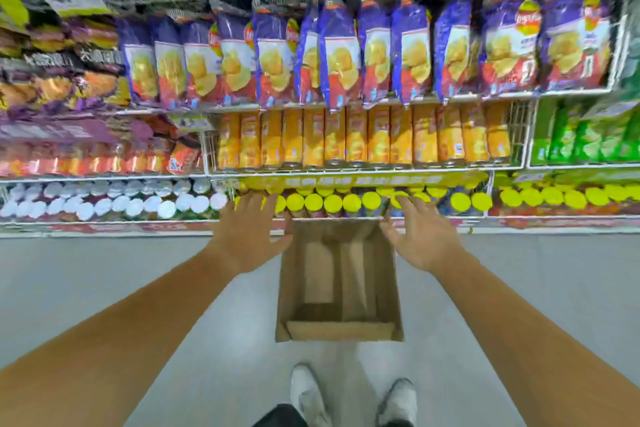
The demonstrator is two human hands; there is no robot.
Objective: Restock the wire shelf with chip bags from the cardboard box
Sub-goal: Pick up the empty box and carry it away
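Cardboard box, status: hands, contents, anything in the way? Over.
Left hand and right hand open, empty, above the cardboard box. Box on floor, looks empty. Purple chip bags pack the wire shelf. Nothing blocking.

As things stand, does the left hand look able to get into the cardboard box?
Probably yes. The cardboard box stands open-topped with nothing across its mouth, and the left hand hovers open beside its far left corner. The box looks empty inside.

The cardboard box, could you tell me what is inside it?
The cardboard box shows only its bare flaps inside; the left hand and right hand cover its far corners.
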